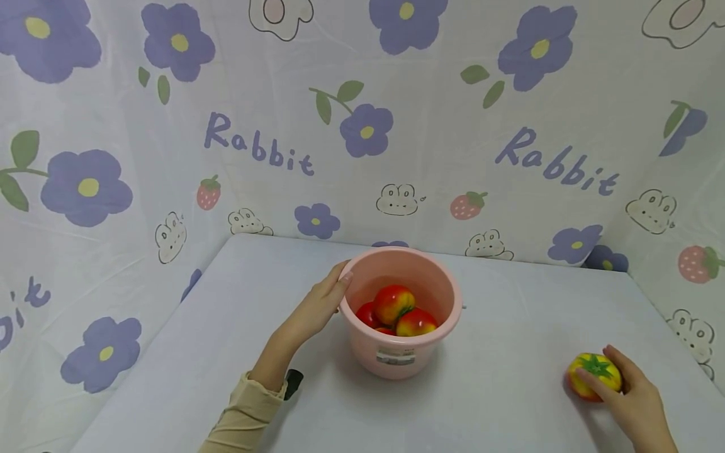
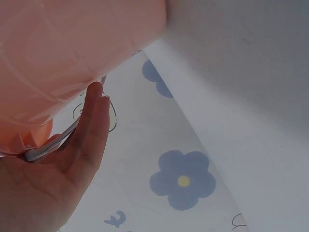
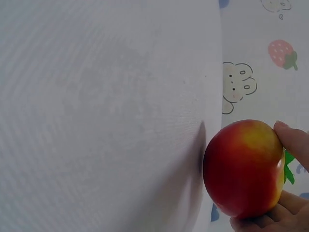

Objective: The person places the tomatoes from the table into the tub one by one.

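Observation:
My left hand holds the left side of a pink plastic bucket, thumb over the rim and fingers along the outside wall. The left wrist view shows those fingers beside the grey handle and under the bucket's wall. Several red-and-yellow tomatoes with glossy, toy-like skins lie in the bucket. Far to the right, my right hand grips another tomato, yellow on top with a green star-shaped calyx. In the right wrist view its red underside is close to the table; whether it touches is unclear.
A white-covered table spreads under everything. Printed cloth with purple flowers, rabbits and strawberries encloses the back and both sides. A small black object shows at my left wrist, by the beige sleeve.

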